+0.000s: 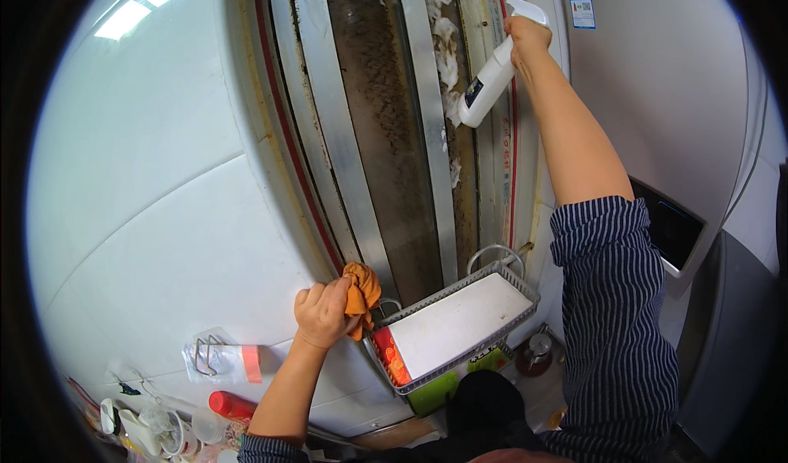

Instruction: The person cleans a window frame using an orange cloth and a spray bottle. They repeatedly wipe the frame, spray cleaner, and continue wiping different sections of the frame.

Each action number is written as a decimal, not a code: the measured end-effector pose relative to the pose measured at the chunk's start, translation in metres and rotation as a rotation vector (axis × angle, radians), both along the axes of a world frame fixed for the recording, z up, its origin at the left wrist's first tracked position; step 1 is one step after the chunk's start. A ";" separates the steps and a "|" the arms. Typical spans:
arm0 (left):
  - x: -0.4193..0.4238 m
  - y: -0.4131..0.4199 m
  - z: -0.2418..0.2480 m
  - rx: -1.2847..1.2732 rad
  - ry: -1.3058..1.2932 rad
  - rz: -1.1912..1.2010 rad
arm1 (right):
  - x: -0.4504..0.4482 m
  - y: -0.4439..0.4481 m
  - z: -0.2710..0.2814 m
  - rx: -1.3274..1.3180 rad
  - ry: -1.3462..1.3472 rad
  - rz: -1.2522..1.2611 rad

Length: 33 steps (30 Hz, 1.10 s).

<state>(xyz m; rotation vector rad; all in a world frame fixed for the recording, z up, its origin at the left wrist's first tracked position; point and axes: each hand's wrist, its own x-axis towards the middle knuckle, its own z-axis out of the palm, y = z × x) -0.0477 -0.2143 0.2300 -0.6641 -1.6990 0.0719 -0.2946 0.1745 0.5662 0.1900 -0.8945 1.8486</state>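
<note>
My right hand (528, 37) is closed round the neck of a white spray bottle (489, 87) with a dark label, held tilted at the right side of a grimy window. White foam (446, 50) clings to the narrow right pane beside the bottle. My left hand (324, 315) grips a crumpled orange cloth (363, 293) near the lower left corner of the window frame. Between the aluminium frame bars, the middle glass pane (381, 112) is brown and heavily soiled.
Below the window stands a grey plastic basket (462, 364) holding a white-topped box. A Haier appliance (652, 93) hangs at the right. White tiled wall (148, 217) fills the left; a red-capped bottle (233, 406) and containers stand lower left. A glass jug (537, 352) is at lower right.
</note>
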 end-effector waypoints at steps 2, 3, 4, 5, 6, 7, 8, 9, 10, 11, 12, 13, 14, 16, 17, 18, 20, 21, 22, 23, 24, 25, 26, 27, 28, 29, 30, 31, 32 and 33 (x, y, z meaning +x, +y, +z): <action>0.000 -0.001 -0.001 -0.004 -0.008 0.004 | 0.005 0.003 -0.001 0.005 0.023 0.028; -0.001 0.000 0.000 -0.006 -0.012 -0.001 | 0.006 0.011 0.001 0.050 0.015 0.027; -0.002 0.002 0.001 -0.009 -0.013 -0.001 | 0.006 0.018 0.002 0.094 0.006 0.027; 0.000 0.003 0.003 -0.014 -0.021 0.007 | 0.009 0.017 0.000 0.136 -0.009 0.034; 0.001 0.003 0.004 -0.019 -0.029 0.015 | 0.011 0.014 0.000 0.126 -0.039 0.009; 0.002 0.002 0.004 -0.026 -0.021 0.029 | 0.012 0.013 0.000 0.150 -0.037 -0.002; 0.003 0.000 0.004 -0.032 -0.013 0.045 | 0.012 0.012 0.001 0.174 -0.035 -0.011; 0.002 -0.001 0.003 -0.033 -0.005 0.058 | 0.017 0.005 0.001 0.203 -0.033 -0.022; 0.003 -0.003 0.002 -0.033 -0.013 0.065 | 0.021 -0.003 0.000 0.225 -0.091 -0.069; 0.005 -0.006 0.000 -0.034 -0.021 0.074 | 0.025 -0.010 -0.002 0.247 -0.148 -0.113; 0.005 -0.007 0.000 -0.033 -0.022 0.074 | 0.033 -0.015 0.000 0.268 -0.198 -0.168; 0.002 -0.004 0.001 -0.028 -0.012 0.044 | 0.023 -0.005 0.005 0.295 -0.140 -0.200; 0.000 -0.002 0.002 -0.023 -0.002 0.016 | 0.005 0.014 0.008 0.322 -0.083 -0.229; -0.003 0.000 0.000 -0.012 -0.009 0.001 | 0.001 0.025 0.015 0.363 -0.127 -0.316; -0.001 -0.003 0.000 -0.013 -0.025 0.023 | 0.003 0.015 0.017 0.372 -0.186 -0.343; -0.001 -0.002 0.000 -0.016 -0.041 0.031 | 0.010 0.012 0.020 0.377 -0.245 -0.384; 0.003 -0.005 -0.001 -0.002 -0.039 0.053 | 0.032 -0.019 0.019 0.360 -0.372 -0.444; 0.005 -0.006 -0.002 0.000 -0.040 0.055 | 0.029 -0.020 0.020 0.365 -0.368 -0.462; 0.005 -0.006 -0.002 0.005 -0.029 0.054 | 0.023 -0.018 0.024 0.371 -0.364 -0.480; 0.005 -0.006 -0.002 0.011 -0.018 0.054 | 0.016 -0.018 0.028 0.377 -0.360 -0.496; 0.005 -0.005 -0.001 0.014 -0.005 0.048 | 0.010 -0.014 0.033 0.372 -0.367 -0.527; 0.003 -0.002 0.000 0.020 -0.007 0.033 | -0.003 0.001 0.040 0.407 -0.320 -0.462; 0.000 0.001 0.001 0.025 -0.010 0.010 | -0.019 0.024 0.047 0.442 -0.278 -0.403; 0.001 0.001 0.000 0.031 -0.022 0.015 | -0.024 0.019 0.046 0.482 -0.239 -0.315; 0.002 0.000 0.000 0.038 -0.024 0.015 | -0.028 0.016 0.045 0.487 -0.308 -0.160; 0.001 -0.001 -0.001 0.046 -0.025 0.011 | -0.031 0.015 0.044 0.489 -0.378 -0.010; 0.000 -0.001 0.000 0.050 -0.020 0.009 | -0.025 0.009 0.044 0.483 -0.442 0.141; -0.001 0.000 0.000 0.057 -0.017 0.002 | -0.013 0.000 0.038 0.510 -0.416 0.223; 0.000 -0.001 -0.001 0.062 -0.014 0.006 | 0.001 -0.019 0.025 0.537 -0.388 0.316; 0.003 -0.004 0.000 0.057 0.002 0.011 | 0.017 -0.033 0.016 0.555 -0.346 0.408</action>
